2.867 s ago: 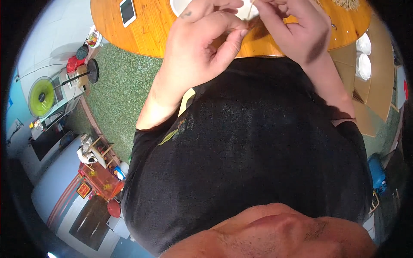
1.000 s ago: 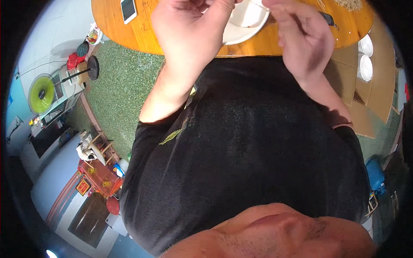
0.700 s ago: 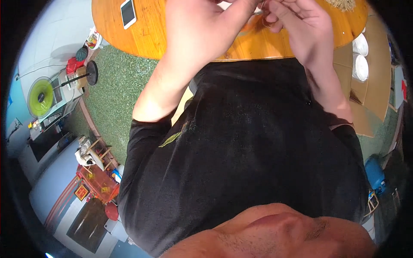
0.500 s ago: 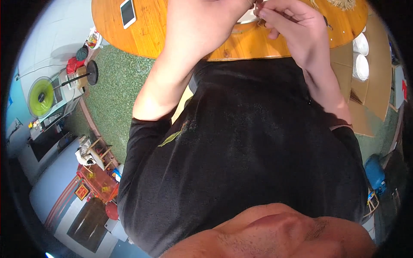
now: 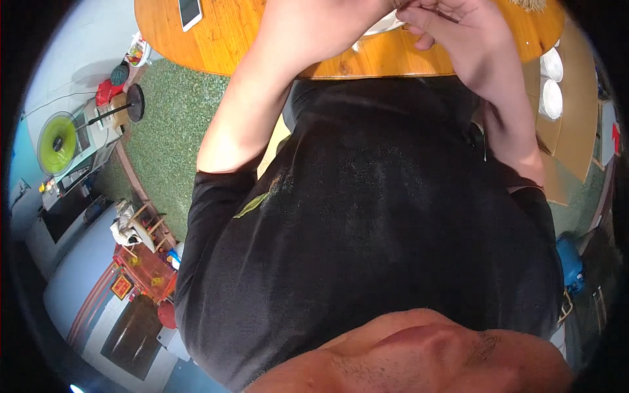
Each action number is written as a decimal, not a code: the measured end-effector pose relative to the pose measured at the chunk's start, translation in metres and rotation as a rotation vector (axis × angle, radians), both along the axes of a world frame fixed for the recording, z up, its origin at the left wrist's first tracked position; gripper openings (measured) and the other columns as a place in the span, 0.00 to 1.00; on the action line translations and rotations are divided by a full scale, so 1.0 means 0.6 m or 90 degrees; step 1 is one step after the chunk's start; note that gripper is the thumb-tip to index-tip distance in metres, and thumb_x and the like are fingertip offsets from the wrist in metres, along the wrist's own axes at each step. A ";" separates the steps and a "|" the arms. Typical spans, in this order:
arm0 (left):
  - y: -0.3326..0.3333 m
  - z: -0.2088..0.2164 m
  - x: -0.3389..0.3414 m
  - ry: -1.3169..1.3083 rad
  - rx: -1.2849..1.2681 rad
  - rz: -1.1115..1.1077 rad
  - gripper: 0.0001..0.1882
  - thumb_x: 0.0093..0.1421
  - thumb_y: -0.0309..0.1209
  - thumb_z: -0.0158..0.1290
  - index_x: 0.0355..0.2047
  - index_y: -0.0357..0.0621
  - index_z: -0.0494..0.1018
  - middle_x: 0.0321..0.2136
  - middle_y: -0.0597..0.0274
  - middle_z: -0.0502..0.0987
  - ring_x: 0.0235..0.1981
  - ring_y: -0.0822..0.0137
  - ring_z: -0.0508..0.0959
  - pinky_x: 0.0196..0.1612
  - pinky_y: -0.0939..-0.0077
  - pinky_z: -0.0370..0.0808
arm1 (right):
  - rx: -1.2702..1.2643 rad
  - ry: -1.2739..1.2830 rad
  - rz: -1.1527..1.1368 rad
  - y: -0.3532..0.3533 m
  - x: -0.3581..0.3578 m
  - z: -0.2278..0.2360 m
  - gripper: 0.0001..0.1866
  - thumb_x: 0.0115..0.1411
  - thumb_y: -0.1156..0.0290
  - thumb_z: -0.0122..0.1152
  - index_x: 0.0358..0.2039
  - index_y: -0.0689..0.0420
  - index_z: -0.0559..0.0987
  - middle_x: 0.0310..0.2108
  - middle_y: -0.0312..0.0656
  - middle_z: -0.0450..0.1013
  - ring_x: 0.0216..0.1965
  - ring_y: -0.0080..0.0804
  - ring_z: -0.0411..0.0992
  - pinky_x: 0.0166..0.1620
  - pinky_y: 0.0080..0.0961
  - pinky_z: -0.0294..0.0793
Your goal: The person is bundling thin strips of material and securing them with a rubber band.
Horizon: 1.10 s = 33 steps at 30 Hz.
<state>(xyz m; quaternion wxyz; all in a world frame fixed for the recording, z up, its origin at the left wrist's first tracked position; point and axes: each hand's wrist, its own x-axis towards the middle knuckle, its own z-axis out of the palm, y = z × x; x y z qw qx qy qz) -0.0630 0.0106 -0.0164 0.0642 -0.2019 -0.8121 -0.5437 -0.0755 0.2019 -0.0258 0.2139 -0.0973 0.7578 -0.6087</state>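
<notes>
Both hands meet over the near edge of a wooden table, at the top of the view. My left hand shows its back and wrist, and its fingers are mostly cut off by the upper edge. Close beside it, my right hand has its thumb and curled fingers pressed together in a pinch. Whatever lies between the fingertips is too small or hidden to name. Part of a white round dish shows on the table just under the hands.
On the table lie a white phone at left and a tuft of pale strands at far right. White round containers rest on cardboard to the right. A green fan stands at left beyond green flooring.
The view has shifted a little, so table and hands sit higher in it. My right hand has moved slightly up and right; the left fingers are now more cut off.
</notes>
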 end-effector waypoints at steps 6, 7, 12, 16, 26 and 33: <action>0.009 0.002 -0.010 0.050 -0.066 0.007 0.12 0.59 0.18 0.62 0.44 0.37 0.78 0.32 0.62 0.83 0.33 0.73 0.80 0.38 0.78 0.77 | -0.122 -0.009 0.003 0.007 0.002 -0.016 0.01 0.64 0.82 0.63 0.36 0.64 0.81 0.29 0.35 0.77 0.27 0.19 0.74 0.33 0.17 0.75; 0.012 0.002 -0.012 0.054 -0.054 0.036 0.11 0.59 0.18 0.62 0.42 0.38 0.78 0.31 0.63 0.81 0.32 0.73 0.79 0.37 0.77 0.76 | -0.119 0.001 0.002 0.012 0.000 -0.022 0.01 0.64 0.82 0.63 0.36 0.64 0.81 0.28 0.35 0.77 0.27 0.19 0.73 0.33 0.17 0.75; -0.011 0.005 0.007 0.036 -0.116 0.010 0.10 0.56 0.19 0.64 0.38 0.38 0.78 0.28 0.61 0.79 0.30 0.68 0.79 0.34 0.74 0.75 | -0.104 0.026 -0.037 0.017 -0.002 -0.050 0.01 0.64 0.81 0.62 0.35 0.64 0.81 0.28 0.35 0.77 0.26 0.19 0.74 0.33 0.16 0.74; -0.004 0.004 0.029 0.084 -0.185 -0.022 0.11 0.53 0.22 0.67 0.36 0.38 0.78 0.30 0.55 0.79 0.31 0.58 0.81 0.35 0.69 0.77 | -0.742 0.073 0.168 0.015 -0.019 -0.109 0.02 0.65 0.80 0.62 0.34 0.63 0.81 0.27 0.35 0.78 0.27 0.19 0.74 0.34 0.17 0.75; 0.014 -0.023 0.030 0.280 -0.200 -0.008 0.10 0.54 0.25 0.66 0.37 0.39 0.79 0.34 0.54 0.81 0.35 0.53 0.83 0.36 0.63 0.79 | -0.804 0.043 0.171 0.014 -0.011 -0.105 0.04 0.65 0.77 0.63 0.34 0.64 0.82 0.29 0.38 0.80 0.30 0.22 0.77 0.39 0.18 0.77; 0.017 -0.049 0.028 0.313 -0.156 0.028 0.11 0.54 0.24 0.66 0.36 0.40 0.76 0.34 0.54 0.80 0.35 0.53 0.83 0.35 0.62 0.79 | -0.149 -0.083 -0.064 0.041 0.015 -0.014 0.06 0.66 0.74 0.64 0.36 0.64 0.84 0.30 0.39 0.81 0.31 0.23 0.78 0.39 0.20 0.78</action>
